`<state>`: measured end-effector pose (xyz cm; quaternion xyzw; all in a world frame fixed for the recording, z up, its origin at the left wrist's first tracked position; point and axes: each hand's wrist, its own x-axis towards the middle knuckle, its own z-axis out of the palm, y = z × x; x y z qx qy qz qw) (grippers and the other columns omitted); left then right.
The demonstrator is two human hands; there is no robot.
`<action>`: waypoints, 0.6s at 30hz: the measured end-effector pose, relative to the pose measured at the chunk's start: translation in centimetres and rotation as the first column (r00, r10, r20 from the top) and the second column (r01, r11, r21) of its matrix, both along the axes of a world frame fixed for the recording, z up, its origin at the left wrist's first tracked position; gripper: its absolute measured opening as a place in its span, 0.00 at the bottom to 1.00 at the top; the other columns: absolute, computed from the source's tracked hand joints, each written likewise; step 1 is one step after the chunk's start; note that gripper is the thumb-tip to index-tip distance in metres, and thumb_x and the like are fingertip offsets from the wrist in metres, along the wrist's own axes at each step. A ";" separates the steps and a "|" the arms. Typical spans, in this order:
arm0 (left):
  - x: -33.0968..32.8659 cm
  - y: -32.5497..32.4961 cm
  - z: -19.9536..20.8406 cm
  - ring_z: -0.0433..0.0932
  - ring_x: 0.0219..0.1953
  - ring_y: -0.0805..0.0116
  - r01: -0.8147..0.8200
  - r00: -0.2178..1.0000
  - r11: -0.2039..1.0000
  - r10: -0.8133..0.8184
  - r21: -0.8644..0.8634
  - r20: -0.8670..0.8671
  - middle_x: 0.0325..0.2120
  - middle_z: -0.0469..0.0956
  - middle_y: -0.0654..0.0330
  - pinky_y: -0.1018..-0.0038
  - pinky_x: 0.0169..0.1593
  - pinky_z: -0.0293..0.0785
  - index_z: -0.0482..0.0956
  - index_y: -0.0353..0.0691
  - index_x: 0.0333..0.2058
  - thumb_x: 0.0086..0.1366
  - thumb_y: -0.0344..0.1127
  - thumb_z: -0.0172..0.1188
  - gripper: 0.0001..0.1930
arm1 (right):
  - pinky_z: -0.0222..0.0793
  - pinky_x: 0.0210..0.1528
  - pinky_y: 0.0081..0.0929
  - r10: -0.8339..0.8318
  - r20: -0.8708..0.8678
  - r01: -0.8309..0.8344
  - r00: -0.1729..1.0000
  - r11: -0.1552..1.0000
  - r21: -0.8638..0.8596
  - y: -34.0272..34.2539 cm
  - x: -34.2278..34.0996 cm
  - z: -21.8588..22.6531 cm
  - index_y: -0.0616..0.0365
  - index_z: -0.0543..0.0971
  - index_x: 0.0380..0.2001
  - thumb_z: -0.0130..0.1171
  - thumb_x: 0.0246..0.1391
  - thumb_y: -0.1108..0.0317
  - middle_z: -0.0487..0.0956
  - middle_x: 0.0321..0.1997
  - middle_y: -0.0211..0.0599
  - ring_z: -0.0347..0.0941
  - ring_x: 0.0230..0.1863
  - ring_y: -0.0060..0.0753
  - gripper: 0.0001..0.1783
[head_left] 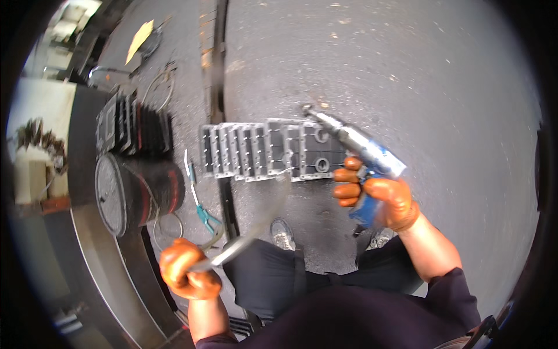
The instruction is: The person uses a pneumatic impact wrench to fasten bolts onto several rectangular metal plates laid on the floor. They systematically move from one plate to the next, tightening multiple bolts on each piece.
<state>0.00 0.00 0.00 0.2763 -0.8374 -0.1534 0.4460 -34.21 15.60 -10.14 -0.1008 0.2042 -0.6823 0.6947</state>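
Observation:
My right hand (383,198), in an orange glove, is wrapped round the blue grip of a pistol-shaped air tool (363,148). Its long silver nose points up and left, over the right end of a row of metal castings. My left hand (189,269), gloved the same way, is closed on a pale grey hose-like length (235,249), blurred by motion, which slants up toward the castings. These ribbed silver castings (250,151) stand packed side by side on the dark floor ahead of my feet. The rightmost casting (321,151) shows two round openings.
To the left lie a teal blow gun (203,215) with a hose, a black drum (139,192) and a stack of dark plates (131,125). A floor groove (220,75) runs under the castings. A yellow sheet (139,42) lies farther off. My shoe (282,234) is close to the castings.

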 end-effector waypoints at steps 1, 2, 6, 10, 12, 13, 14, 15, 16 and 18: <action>-1.0 -0.3 -0.1 0.78 0.25 0.60 0.115 0.988 0.993 -0.114 -0.003 0.104 0.28 0.81 0.58 0.63 0.33 0.72 0.87 0.43 0.39 0.64 0.39 0.60 0.11 | 0.75 0.76 0.54 -0.042 -0.016 0.042 0.999 0.999 0.020 0.7 -0.1 0.3 0.54 0.71 0.73 0.62 0.68 0.67 0.74 0.78 0.52 0.75 0.76 0.58 0.32; -2.4 0.5 -0.4 0.78 0.24 0.61 0.268 0.948 0.963 -0.264 -0.002 0.176 0.28 0.81 0.59 0.63 0.32 0.71 0.87 0.42 0.40 0.62 0.37 0.61 0.11 | 0.74 0.76 0.57 -0.042 0.073 0.039 0.996 0.998 0.040 0.8 -0.5 0.0 0.57 0.70 0.73 0.60 0.68 0.70 0.73 0.79 0.53 0.74 0.77 0.58 0.31; -8.8 5.0 -2.8 0.79 0.23 0.61 0.540 0.794 0.824 -0.566 0.170 0.222 0.28 0.83 0.61 0.65 0.31 0.70 0.89 0.40 0.43 0.52 0.29 0.65 0.18 | 0.75 0.74 0.51 -0.180 0.002 0.180 0.984 0.983 -0.030 3.3 -3.1 0.5 0.60 0.67 0.77 0.61 0.72 0.66 0.70 0.80 0.49 0.68 0.80 0.53 0.34; -12.0 6.3 -6.5 0.79 0.24 0.58 0.648 0.681 0.728 -0.685 0.222 0.258 0.28 0.82 0.60 0.63 0.31 0.72 0.87 0.39 0.48 0.54 0.28 0.65 0.20 | 0.77 0.72 0.49 -0.359 -0.193 0.371 0.913 0.928 0.026 6.4 -6.4 0.1 0.63 0.71 0.74 0.62 0.70 0.65 0.75 0.74 0.46 0.75 0.74 0.46 0.32; -12.1 7.9 -9.2 0.81 0.27 0.54 0.677 0.583 0.657 -0.754 0.332 0.302 0.27 0.81 0.58 0.59 0.33 0.75 0.86 0.39 0.50 0.58 0.28 0.65 0.19 | 0.77 0.70 0.47 -0.412 -0.281 0.448 0.867 0.891 0.074 7.6 -7.7 0.9 0.65 0.72 0.71 0.63 0.69 0.61 0.79 0.68 0.44 0.80 0.67 0.42 0.32; -12.3 8.9 -9.8 0.82 0.29 0.51 0.671 0.504 0.600 -0.800 0.434 0.326 0.29 0.82 0.56 0.57 0.34 0.76 0.86 0.40 0.51 0.59 0.29 0.64 0.19 | 0.77 0.69 0.46 -0.431 -0.310 0.469 0.847 0.881 0.057 8.2 -8.3 1.0 0.65 0.72 0.71 0.63 0.69 0.61 0.79 0.68 0.45 0.81 0.65 0.42 0.32; -12.6 9.9 -10.2 0.83 0.31 0.48 0.651 0.421 0.541 -0.841 0.532 0.340 0.30 0.82 0.54 0.55 0.36 0.77 0.86 0.41 0.52 0.61 0.29 0.64 0.19 | 0.77 0.68 0.45 -0.448 -0.339 0.488 0.827 0.872 0.039 8.8 -8.8 1.0 0.65 0.72 0.71 0.63 0.69 0.60 0.80 0.67 0.45 0.82 0.63 0.41 0.32; -13.0 10.6 -10.7 0.84 0.33 0.45 0.616 0.335 0.483 -0.875 0.622 0.348 0.32 0.82 0.52 0.52 0.38 0.79 0.85 0.42 0.53 0.62 0.30 0.63 0.19 | 0.77 0.67 0.44 -0.465 -0.364 0.505 0.807 0.863 0.018 9.3 -9.2 1.1 0.65 0.72 0.71 0.63 0.69 0.60 0.81 0.66 0.45 0.83 0.62 0.41 0.33; -13.6 10.9 -11.5 0.86 0.34 0.39 0.592 0.272 0.452 -0.891 0.668 0.362 0.36 0.85 0.44 0.47 0.39 0.81 0.85 0.42 0.55 0.63 0.31 0.65 0.20 | 0.78 0.62 0.41 -0.454 -0.402 0.508 0.795 0.861 0.031 9.9 -9.5 1.3 0.66 0.72 0.71 0.63 0.68 0.59 0.82 0.63 0.46 0.85 0.57 0.40 0.34; -16.6 11.0 -12.8 0.85 0.44 0.37 0.377 0.033 0.410 -0.902 0.831 0.430 0.43 0.86 0.47 0.47 0.48 0.81 0.84 0.44 0.56 0.67 0.31 0.60 0.19 | 0.81 0.65 0.51 -0.479 -0.380 0.515 0.791 0.857 -0.008 10.9 -9.9 1.0 0.64 0.72 0.72 0.63 0.68 0.66 0.81 0.65 0.50 0.88 0.53 0.39 0.32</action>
